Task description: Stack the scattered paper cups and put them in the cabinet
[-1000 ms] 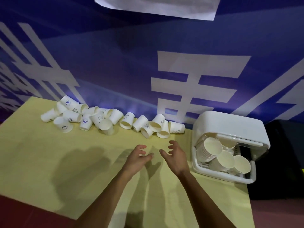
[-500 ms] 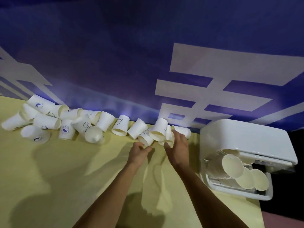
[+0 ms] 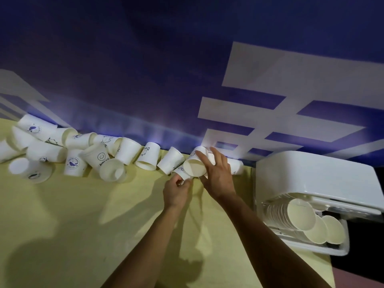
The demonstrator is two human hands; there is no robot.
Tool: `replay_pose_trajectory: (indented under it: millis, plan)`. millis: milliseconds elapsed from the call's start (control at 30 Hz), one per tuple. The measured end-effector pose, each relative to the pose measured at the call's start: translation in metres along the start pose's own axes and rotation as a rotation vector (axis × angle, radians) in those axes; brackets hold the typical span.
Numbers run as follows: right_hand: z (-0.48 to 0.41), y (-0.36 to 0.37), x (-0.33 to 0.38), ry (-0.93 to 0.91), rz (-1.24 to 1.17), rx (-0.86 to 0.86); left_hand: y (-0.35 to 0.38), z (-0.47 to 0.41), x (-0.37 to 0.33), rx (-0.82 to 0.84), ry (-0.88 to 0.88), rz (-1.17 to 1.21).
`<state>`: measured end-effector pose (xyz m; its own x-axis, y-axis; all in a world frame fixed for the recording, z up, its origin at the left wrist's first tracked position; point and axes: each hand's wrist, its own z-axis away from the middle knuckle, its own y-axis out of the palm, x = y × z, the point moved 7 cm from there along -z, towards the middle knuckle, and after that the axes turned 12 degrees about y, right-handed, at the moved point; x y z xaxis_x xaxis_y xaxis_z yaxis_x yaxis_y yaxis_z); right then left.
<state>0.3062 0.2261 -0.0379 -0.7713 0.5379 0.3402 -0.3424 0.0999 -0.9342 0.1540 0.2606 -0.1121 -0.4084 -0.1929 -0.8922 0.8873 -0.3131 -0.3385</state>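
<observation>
Several white paper cups [image 3: 71, 151] lie scattered along the back of the yellow table [image 3: 72, 225], against the blue wall. My left hand [image 3: 175, 192] pinches a small cup [image 3: 181, 172] lying on its side. Just to its right, my right hand [image 3: 217, 176] grips another cup [image 3: 194, 166] whose open mouth faces me; a further cup [image 3: 235, 166] pokes out behind that hand. The white cabinet [image 3: 315, 179] stands at the table's right end, its front open, with stacks of cups [image 3: 301, 214] lying inside.
The blue wall with white characters [image 3: 270, 113] runs right behind the cups. The table's right edge [image 3: 332, 273] ends just past the cabinet; a dark drop lies beyond. Bare yellow table surface stretches in front of the cups.
Both hands reached forward from mid-table to the rightmost cups and took hold of one each. The view moved closer to the wall.
</observation>
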Motion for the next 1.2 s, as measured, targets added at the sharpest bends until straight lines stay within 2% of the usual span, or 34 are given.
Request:
replay_pose_trajectory:
  millis: [200, 300, 467, 600, 767, 867, 1033, 1200]
  plan:
    - [0.026, -0.027, 0.003, 0.065, -0.247, -0.073, -0.022, 0.015, -0.013, -0.038, 0.054, 0.024]
    - [0.047, -0.05, 0.002, 0.055, -0.364, -0.162, -0.032, 0.027, -0.031, -0.054, 0.091, 0.07]
    - [0.094, -0.086, -0.017, 0.189, -0.51, -0.224, -0.042, 0.057, -0.06, -0.084, 0.186, 0.002]
    - [0.13, -0.119, -0.044, 0.243, -0.602, -0.289, -0.035, 0.08, -0.063, 0.017, 0.262, -0.038]
    - [0.175, -0.151, -0.096, 0.358, -0.681, -0.378, -0.007, 0.116, -0.087, 0.163, 0.329, 0.056]
    - [0.205, -0.167, -0.14, 0.432, -0.729, -0.465, 0.013, 0.142, -0.111, 0.207, 0.41, 0.056]
    - [0.244, -0.182, -0.223, 0.564, -0.795, -0.578, 0.047, 0.185, -0.149, 0.317, 0.483, 0.199]
    - [0.252, -0.171, -0.295, 0.706, -0.757, -0.509, 0.081, 0.216, -0.158, 0.372, 0.482, 0.234]
